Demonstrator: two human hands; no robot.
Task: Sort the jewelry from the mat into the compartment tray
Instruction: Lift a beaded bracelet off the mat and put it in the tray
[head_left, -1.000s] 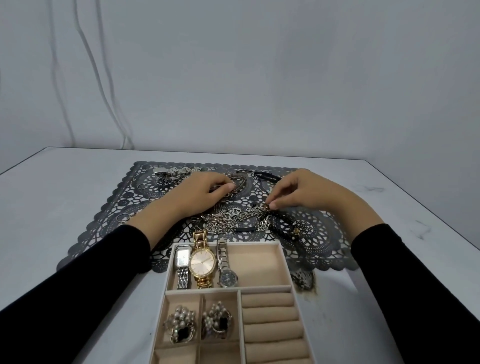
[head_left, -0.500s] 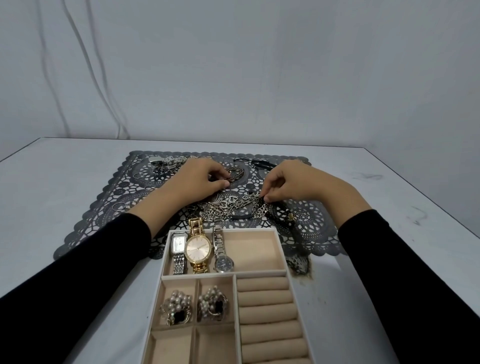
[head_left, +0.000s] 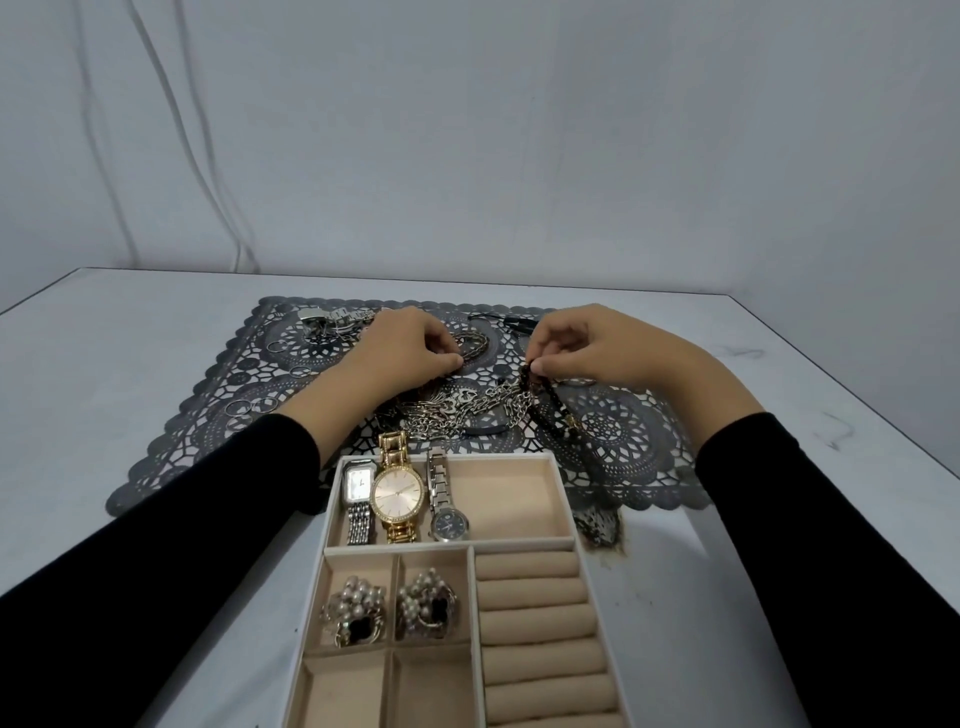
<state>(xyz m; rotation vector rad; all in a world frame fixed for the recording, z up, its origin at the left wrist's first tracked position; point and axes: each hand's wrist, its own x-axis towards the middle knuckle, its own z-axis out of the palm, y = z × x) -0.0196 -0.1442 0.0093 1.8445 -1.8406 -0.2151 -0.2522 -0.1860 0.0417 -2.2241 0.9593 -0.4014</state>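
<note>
A grey lace mat (head_left: 639, 447) lies on the table with a tangle of silver chains (head_left: 467, 410) at its middle. My right hand (head_left: 597, 343) pinches a dark beaded bracelet (head_left: 550, 400) and lifts its end just above the tangle. My left hand (head_left: 405, 348) has its fingertips pinched together at the chains beside a bronze bracelet (head_left: 475, 345). The beige compartment tray (head_left: 566, 499) stands in front of the mat. Its top section holds three watches (head_left: 397, 499), and two pearl brooches (head_left: 387, 608) sit in small cells below.
A silver watch (head_left: 332, 322) and several loose rings (head_left: 249, 405) lie on the mat's left side. A black strap (head_left: 511, 319) rests at the mat's far edge. The tray's ring rolls (head_left: 540, 623) hold nothing. The white table ends at the wall behind.
My right hand has raised the dark bracelet's end slightly off the pile. The left hand has stayed at the chains. The camera has tilted a little upward.
</note>
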